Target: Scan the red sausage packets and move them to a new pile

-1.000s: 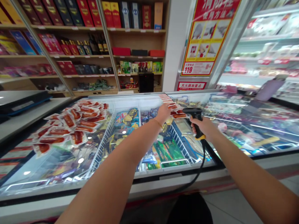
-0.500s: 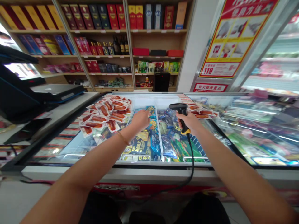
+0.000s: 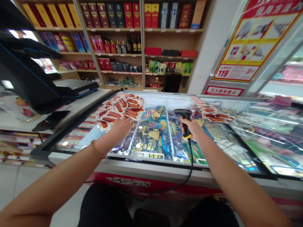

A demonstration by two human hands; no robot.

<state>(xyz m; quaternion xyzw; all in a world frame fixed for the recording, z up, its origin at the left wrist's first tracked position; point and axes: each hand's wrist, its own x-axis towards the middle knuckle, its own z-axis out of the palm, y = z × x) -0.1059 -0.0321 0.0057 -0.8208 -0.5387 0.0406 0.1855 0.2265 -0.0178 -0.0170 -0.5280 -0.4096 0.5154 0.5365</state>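
My right hand grips a black barcode scanner by its handle, level above the freezer, with its cable hanging down the front. At the near edge of a pile of vacuum-packed sausages is my left hand, palm down, fingers reaching forward and apart. Nothing shows in that hand; whether its fingertips touch a pack, I cannot tell. The pile lies on the freezer's left glass lid. A smaller group of sausage packs lies on the right, beyond the scanner.
Inside the chest freezer, white wire dividers separate blue and yellow bags from other packets. A scale and a black screen stand on the left counter. Shelves of boxes and bottles line the back.
My left hand has moved left from above the middle bags to the near edge of the sausage pile. The scanner stays in my right hand. The view has shifted left.
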